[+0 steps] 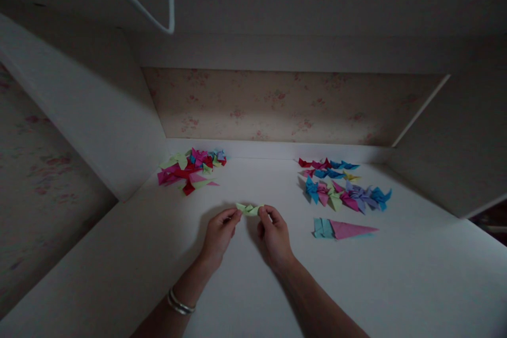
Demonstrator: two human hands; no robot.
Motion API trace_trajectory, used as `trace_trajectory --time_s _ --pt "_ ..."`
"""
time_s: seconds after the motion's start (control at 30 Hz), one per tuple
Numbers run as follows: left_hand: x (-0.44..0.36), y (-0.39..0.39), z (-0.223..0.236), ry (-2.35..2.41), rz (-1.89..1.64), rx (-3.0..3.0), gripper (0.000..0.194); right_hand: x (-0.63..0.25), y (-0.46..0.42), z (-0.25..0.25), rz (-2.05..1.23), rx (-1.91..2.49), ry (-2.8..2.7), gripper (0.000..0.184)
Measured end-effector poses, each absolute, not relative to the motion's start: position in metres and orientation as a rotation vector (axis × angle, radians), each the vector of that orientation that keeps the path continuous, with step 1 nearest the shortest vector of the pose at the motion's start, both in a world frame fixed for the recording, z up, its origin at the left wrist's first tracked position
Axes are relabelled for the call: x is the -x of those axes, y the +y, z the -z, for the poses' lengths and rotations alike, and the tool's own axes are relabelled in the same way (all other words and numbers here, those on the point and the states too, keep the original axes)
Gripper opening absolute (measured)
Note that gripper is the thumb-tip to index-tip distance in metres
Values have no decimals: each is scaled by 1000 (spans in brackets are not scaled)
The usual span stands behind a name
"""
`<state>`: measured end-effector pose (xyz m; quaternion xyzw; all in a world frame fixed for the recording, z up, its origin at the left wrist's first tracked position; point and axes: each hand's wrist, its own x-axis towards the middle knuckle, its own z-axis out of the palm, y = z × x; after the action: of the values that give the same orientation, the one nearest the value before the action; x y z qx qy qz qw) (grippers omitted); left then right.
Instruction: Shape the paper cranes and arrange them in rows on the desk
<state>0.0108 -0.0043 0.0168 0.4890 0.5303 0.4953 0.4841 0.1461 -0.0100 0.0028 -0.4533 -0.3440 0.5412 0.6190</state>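
Observation:
A small light-green folded paper piece (249, 210) is stretched between my two hands above the white desk (245, 296). My left hand (221, 231) pinches its left end between thumb and finger. At the other end, my right hand (274, 233) pinches it the same way, with the remaining fingers curled in. Creases and a raised fold show at the middle of the paper; its tips are partly hidden by my fingers. Silver bangles (180, 302) circle my left wrist.
A heap of colourful folded papers (194, 166) lies at the back left. On the right are rows of folded paper pieces (344, 195) and a teal-and-pink pointed paper stack (348, 228). A white shelf (297, 16) overhangs the desk, with a white bent rod (172, 5) hanging down.

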Motion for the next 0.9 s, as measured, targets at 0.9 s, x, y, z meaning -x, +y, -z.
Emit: trace_trajectory --time_s 0.9 --pt "-12 -5 -14 1280 -1192 -1194 44 -145 -10 -6 -1266 1039 -732 34"
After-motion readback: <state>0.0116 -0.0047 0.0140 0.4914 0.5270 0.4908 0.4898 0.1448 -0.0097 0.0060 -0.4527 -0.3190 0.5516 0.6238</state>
